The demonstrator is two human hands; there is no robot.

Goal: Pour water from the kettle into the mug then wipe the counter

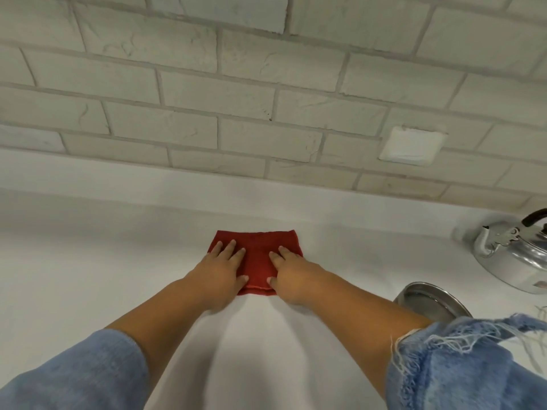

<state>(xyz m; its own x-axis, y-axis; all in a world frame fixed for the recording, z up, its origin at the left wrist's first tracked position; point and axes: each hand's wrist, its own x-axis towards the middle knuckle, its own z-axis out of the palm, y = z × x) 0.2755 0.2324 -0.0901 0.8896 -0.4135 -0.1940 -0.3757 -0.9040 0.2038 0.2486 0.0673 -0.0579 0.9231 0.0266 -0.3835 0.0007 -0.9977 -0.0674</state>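
A folded red cloth [257, 255] lies flat on the white counter [118, 261] in the middle of the view. My left hand [220, 272] presses on the cloth's left part with fingers spread. My right hand [291, 272] presses on its right part in the same way. A shiny metal kettle [512, 255] with a black handle stands at the far right, apart from both hands. Just in front of it is a steel mug [429, 300], seen from above, partly hidden by my right sleeve.
A white brick wall [236, 99] rises behind the counter, with a white square wall plate [411, 146] at the right. Frayed denim sleeves cover both forearms near the bottom edge.
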